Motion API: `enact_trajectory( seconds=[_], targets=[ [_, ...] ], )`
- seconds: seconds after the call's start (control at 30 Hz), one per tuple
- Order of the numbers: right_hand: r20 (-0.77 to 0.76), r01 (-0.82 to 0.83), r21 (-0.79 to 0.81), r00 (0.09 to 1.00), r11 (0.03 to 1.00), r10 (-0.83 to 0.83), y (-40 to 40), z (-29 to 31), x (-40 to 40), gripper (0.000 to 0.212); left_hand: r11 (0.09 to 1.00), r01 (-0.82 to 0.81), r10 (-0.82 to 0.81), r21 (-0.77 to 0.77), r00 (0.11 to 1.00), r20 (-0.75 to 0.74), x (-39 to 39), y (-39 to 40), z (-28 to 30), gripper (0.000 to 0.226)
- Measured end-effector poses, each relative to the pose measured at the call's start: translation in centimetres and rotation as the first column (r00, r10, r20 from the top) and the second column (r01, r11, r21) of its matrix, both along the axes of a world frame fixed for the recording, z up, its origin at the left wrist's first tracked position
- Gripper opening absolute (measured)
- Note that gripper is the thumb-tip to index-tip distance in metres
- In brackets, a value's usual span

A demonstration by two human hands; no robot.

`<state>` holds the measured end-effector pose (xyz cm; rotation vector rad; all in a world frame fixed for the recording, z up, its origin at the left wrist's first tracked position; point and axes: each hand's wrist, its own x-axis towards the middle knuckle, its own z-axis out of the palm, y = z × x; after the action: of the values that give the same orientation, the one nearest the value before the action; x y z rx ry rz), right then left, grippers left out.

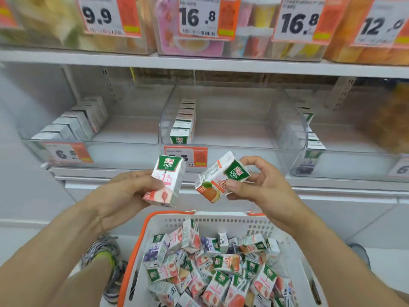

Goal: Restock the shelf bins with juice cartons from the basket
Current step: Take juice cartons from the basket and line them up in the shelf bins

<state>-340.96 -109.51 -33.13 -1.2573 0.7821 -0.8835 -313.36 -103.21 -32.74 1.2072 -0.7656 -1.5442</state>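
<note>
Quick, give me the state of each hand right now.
Left hand: holding a peach juice carton, roughly upright.
Right hand: holding an orange juice carton, tilted, above the basket.

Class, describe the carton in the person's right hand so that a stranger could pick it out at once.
Start at the white basket with the orange rim; two hands are raised above it, each holding a carton. The right hand grips the orange-fruit carton, tilted on its side. The peach carton in the left hand is pink and nearly upright.
</note>
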Motion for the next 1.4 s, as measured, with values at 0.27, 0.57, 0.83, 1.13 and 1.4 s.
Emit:
enact_trajectory(
  seconds=[0.27, 0.57, 0.83, 1.13, 1.4],
  targets=[
    [0.094, 0.270, -0.289, 0.963, 0.919, -0.253, -3.8, 5.5, 3.8, 0.045, 0.965, -0.209, 0.200, -0.158, 0.977, -0.073, 0.5, -1.3, 0.3, 0.062],
    [-0.585, -0.118, -0.591, 0.744, 0.798, -0.324, -10.1, 8.0, 9.3, 0.037, 0.930, -0.309, 0.323, -0.198, 0.945, 0.042, 0.0, -1.8, -1.1, 0.036],
    [-0.742, -0.248, -0.504, 0.615, 0.828, -0.268, -10.5, 5.5, 12.8, 0.039, 0.936, -0.296, 0.316, -0.190, 0.945, 0.085, 0.4, -2.3, -1.7, 0.034],
    [-0.836, -0.463, -0.538, 0.402, 0.705, -0.374, -8.6, 5.2, 12.8, 0.034, 0.921, -0.338, 0.362, -0.194, 0.926, 0.105, 1.6, -2.0, -1.6, 0.034],
    [-0.765, -0.591, -0.414, 0.638, 0.692, 0.087, -4.1, 7.2, 15.9, 0.047, 0.880, -0.230, 0.345, -0.416, 0.911, 0.226, 5.1, -0.4, -1.0, 0.046]
  ],
)
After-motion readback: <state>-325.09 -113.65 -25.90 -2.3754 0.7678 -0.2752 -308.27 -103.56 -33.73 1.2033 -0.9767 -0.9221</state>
